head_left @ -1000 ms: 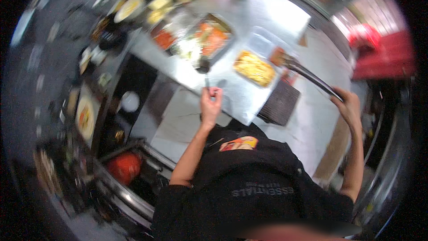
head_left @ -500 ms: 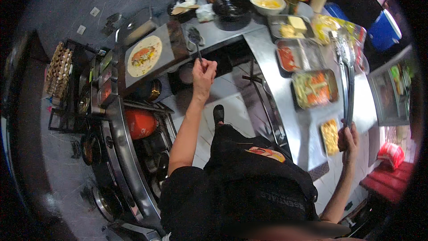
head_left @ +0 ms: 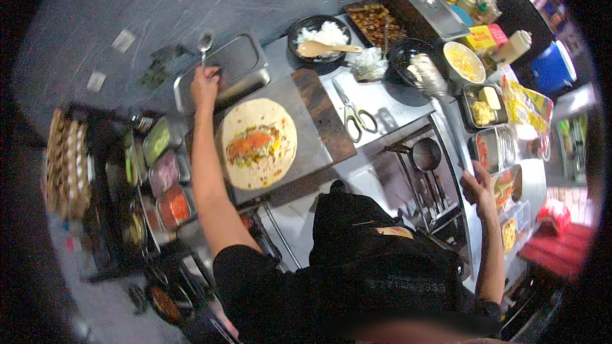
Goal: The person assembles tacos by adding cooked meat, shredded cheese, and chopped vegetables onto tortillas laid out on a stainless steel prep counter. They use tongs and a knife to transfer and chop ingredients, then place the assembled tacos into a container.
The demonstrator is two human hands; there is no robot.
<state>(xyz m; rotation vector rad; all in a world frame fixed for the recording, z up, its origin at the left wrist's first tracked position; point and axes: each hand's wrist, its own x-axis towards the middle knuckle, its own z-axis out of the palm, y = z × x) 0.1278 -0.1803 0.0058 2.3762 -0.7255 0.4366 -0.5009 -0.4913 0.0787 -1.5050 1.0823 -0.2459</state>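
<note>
My left hand (head_left: 205, 89) is closed around the handle of a spoon (head_left: 204, 43), its bowl pointing up. That hand is over the near left end of a steel pan with a flat metal top (head_left: 239, 57) against the wall. Below and right of it, a flat tortilla (head_left: 282, 121) lies on the grey board (head_left: 312, 146), with a strip of orange-red and yellow filling (head_left: 252, 145) along its middle. My right hand (head_left: 479, 185) grips long metal tongs (head_left: 451, 114). Their blurred, pale tips hang near a black bowl (head_left: 403, 57).
Scissors (head_left: 354, 114) lie beside the board. Behind them are a bowl of white rice (head_left: 322, 39) with a wooden spatula (head_left: 328, 49) and a tray of browned pieces (head_left: 376, 24). Topping tubs (head_left: 173, 207) and egg trays (head_left: 67, 165) stand at left, food trays (head_left: 492, 150) at right.
My left hand has moved with the spoon past the tortilla to the steel pan by the wall. My right hand has swung the tongs leftward from over the food trays. The view has shifted left.
</note>
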